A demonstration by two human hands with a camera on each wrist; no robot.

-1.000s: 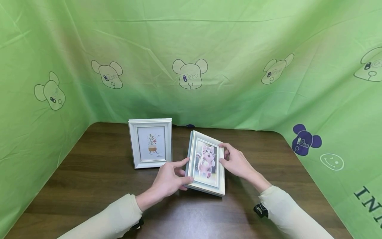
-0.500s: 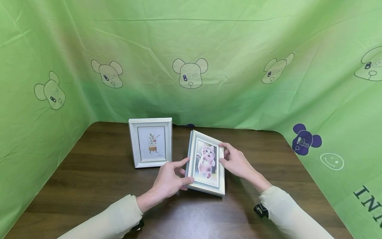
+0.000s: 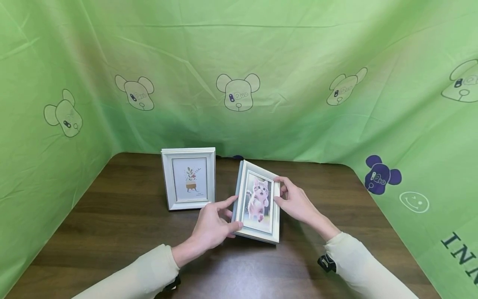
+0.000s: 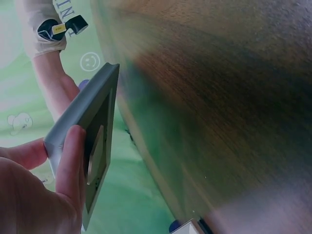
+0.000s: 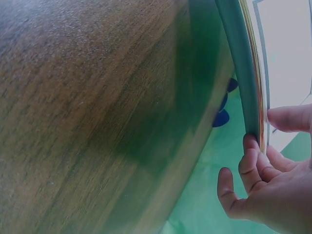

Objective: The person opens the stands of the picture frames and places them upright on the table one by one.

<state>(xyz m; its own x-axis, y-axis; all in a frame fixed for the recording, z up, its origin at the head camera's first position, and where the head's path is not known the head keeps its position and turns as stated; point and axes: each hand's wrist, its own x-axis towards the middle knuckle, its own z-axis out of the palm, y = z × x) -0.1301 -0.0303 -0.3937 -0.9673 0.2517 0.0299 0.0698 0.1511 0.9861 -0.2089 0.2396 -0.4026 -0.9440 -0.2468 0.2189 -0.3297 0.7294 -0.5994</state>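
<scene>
The kitten frame (image 3: 257, 203) is at the lower centre of the head view, its face tilted upward, gripped between both hands; it looks raised off the table (image 3: 112, 249). Holding it well calls for an even pinch on both sides, with thumbs on the pale border rather than the picture, and a steady lean that spares the nearby plant frame (image 3: 189, 178) standing to its left. The left hand (image 3: 213, 224) grips the lower left edge, thumb on the front. The right hand (image 3: 296, 203) pinches the upper right edge, thumb also in front.
</scene>
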